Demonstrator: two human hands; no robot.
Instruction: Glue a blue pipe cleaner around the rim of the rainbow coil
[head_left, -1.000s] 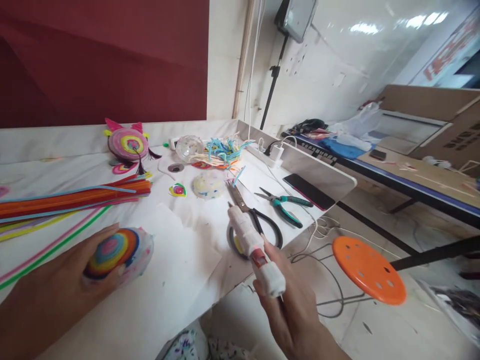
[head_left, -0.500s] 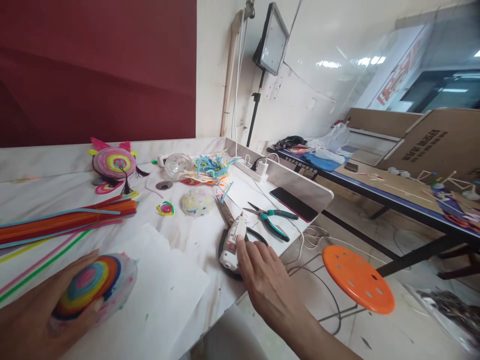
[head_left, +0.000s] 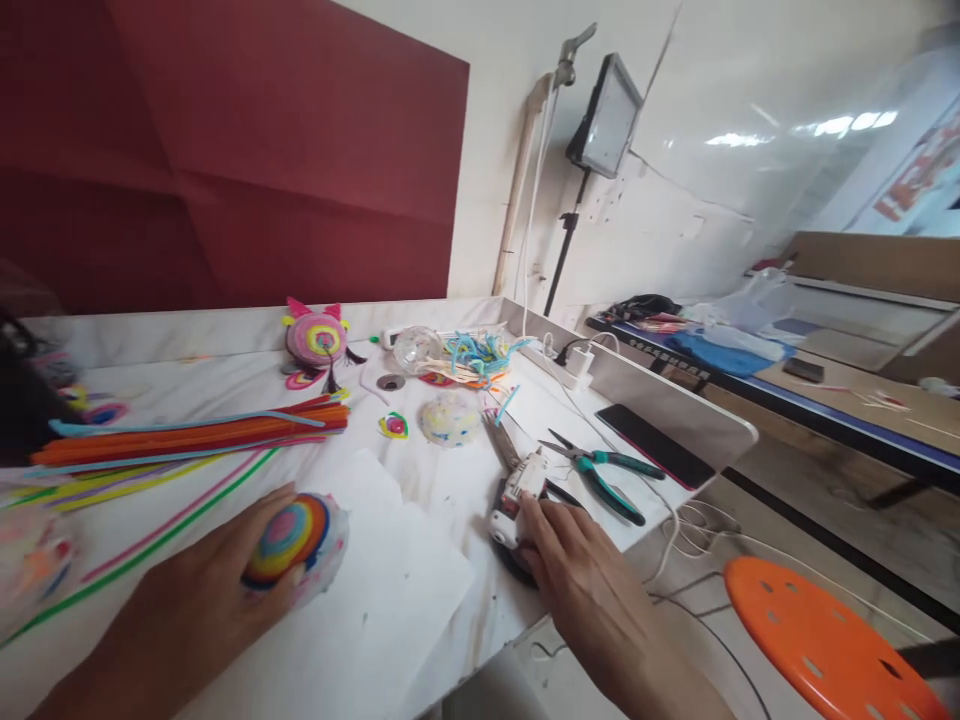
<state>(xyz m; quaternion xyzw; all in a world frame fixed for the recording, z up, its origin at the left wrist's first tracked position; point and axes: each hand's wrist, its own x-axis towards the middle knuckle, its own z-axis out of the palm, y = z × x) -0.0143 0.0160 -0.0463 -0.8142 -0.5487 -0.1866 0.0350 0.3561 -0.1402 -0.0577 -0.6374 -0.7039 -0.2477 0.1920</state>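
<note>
My left hand (head_left: 214, 590) is closed around a clear plastic dome (head_left: 334, 545) whose face carries a coil of rainbow pipe cleaner (head_left: 289, 540), above a white paper sheet (head_left: 375, 600). At the table's right edge, my right hand (head_left: 581, 555) has its fingers curled against a white hot glue gun (head_left: 519, 498); its handle is hidden by the hand. Beneath the gun lies a pair of scissors (head_left: 501, 440) with black handles. Green-handled pliers (head_left: 600, 468) rest just to the right. A speckled clear dome (head_left: 450, 418) and a small pipe-cleaner eye shape (head_left: 394, 425) sit farther back.
Bundled pipe cleaners (head_left: 195, 435) lie at left. A pink owl-like craft (head_left: 319, 340), a clear bowl (head_left: 418, 350) and blue pipe-cleaner scraps (head_left: 480, 350) stand behind. A black phone (head_left: 656, 445) lies by the right-hand rim, near a charger (head_left: 579, 360). An orange stool (head_left: 832, 640) is beside the table.
The view has turned left, so the table's contents appear farther right. My left hand still holds the rainbow dome, and my right hand stays at the glue gun.
</note>
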